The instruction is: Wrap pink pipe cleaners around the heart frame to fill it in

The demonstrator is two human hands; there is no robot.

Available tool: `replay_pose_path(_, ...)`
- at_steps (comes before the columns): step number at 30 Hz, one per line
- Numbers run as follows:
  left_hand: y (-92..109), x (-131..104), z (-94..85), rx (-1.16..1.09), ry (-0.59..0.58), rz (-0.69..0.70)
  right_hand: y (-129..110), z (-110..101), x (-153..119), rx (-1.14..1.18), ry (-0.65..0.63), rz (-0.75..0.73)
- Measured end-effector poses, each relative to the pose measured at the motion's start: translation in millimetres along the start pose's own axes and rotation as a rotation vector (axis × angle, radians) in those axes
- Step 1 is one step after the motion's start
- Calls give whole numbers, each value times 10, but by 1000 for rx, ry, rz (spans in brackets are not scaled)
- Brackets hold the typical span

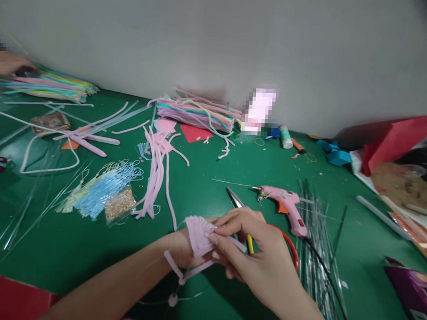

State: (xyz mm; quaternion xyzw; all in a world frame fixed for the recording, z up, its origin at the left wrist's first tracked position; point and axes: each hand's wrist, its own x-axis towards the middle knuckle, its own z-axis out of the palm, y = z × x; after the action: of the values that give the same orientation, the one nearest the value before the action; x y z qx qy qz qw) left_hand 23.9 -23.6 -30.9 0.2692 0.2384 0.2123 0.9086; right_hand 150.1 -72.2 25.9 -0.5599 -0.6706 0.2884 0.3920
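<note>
A fan-shaped lilac pipe-cleaner piece [199, 236] lies over my left hand [184, 249], which supports it from beneath; most of its fingers are hidden. My right hand [257, 244] pinches the edge of this piece between thumb and forefinger, with a small shiny bit at the fingertips. Below hangs a thin cord with a lilac knot [173, 299] and pipe-cleaner ends [173, 264]. Partly behind my right hand lie scissors [235, 197] with red and yellow handles. A pink hot glue gun [285, 203] rests on its side just beyond.
Lilac pipe cleaners [156, 176], blue tassels [104, 188] and a bag of gold beads [120, 205] lie left on the green table [206, 174]. Pipe-cleaner bundles [197, 112] line the wall. Clear strips [318, 244] and a black cable [327, 273] are right. Another person's hand [8, 64] is far left.
</note>
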Motion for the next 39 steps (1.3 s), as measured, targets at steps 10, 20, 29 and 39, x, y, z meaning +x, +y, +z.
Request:
replay_pose_path(10, 567, -200, 67, 444, 112, 41, 190, -302, -19, -57, 81, 209)
replay_pose_path(20, 384, -102, 121, 448, 268, 9, 308, -230, -46, -5, 127, 116)
replay_pose_path(29, 347, -97, 111, 452, 277, -20, 334, -238, -197, -258, 165, 24)
replay_pose_path(39, 334, -87, 145, 441, 335, -27, 273, -139, -336, -396, 298, 30)
